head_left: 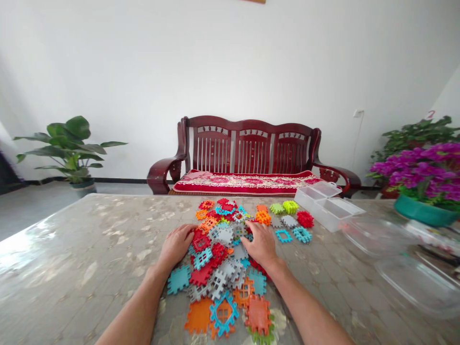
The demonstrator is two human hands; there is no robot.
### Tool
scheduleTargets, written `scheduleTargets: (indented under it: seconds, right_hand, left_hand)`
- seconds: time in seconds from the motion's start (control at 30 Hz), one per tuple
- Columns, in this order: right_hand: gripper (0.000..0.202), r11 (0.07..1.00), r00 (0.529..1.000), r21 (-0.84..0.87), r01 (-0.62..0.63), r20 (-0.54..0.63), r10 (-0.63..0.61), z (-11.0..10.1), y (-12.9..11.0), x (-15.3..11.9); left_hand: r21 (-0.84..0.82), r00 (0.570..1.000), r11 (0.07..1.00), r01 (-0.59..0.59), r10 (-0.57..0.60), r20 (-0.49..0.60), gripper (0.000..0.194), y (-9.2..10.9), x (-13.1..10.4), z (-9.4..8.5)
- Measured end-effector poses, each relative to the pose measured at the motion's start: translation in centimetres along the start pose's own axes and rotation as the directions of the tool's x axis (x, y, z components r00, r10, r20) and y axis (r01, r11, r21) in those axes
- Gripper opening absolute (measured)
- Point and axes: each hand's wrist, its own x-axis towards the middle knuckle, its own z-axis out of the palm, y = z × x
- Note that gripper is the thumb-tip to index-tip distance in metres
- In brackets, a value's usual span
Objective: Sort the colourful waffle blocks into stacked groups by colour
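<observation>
A heap of flat plastic interlocking tiles with toothed edges (225, 235) spreads across the middle of the table, in red, grey, blue, orange and green. At its left side rests my left hand (178, 244), palm down, fingers stretched out against the edge tiles. My right hand (261, 243) lies on the right side of the heap, thumb and fingers apart. Neither hand grips a tile that I can see. Nearest to me are an orange square tile (198, 316), a blue frame tile (214, 310) and a red-orange tile (258, 314).
Small tile groups sorted by colour sit right of the heap, including red tiles (305, 219) and blue tiles (302, 235). Beyond them stands a clear divided box (332, 211), with transparent lids (420, 282) nearby. A flower pot (426, 211) is far right; a wooden bench (251, 143) stands behind the table.
</observation>
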Motion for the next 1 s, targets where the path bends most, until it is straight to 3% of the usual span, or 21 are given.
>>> scheduleTargets:
  seconds: [0.13, 0.27, 0.63, 0.83, 1.0]
  right_hand:
    - [0.053, 0.995, 0.995, 0.042, 0.088, 0.049, -0.09, 0.3, 0.0, 0.4]
    - [0.049, 0.994, 0.99, 0.045, 0.1, 0.099, -0.104, 0.5, 0.0, 0.6]
    - [0.039, 0.988, 0.988, 0.053, 0.142, 0.05, -0.145, 1.0, 0.0, 0.7]
    - [0.039, 0.985, 0.984, -0.006, 0.174, -0.029, -0.174, 1.3, 0.2, 0.4]
    - [0.04, 0.969, 0.943, -0.016, 0.248, -0.224, -0.245, 0.8, 1.0, 0.8]
  left_hand:
    - [0.002, 1.0, 1.0, -0.005, 0.005, 0.005, 0.04, -0.1, 0.0, 0.1]
    - [0.002, 1.0, 1.0, 0.0, 0.0, 0.001, 0.04, -0.1, 0.0, 0.1]
    - [0.01, 1.0, 1.0, 0.002, -0.002, 0.016, 0.041, 0.2, 0.0, -0.1]
    - [0.006, 1.0, 1.0, 0.003, -0.003, 0.021, 0.041, 0.1, 0.1, -0.1]
    - [0.005, 1.0, 1.0, -0.001, 0.001, 0.025, 0.041, 0.0, 0.1, -0.1]
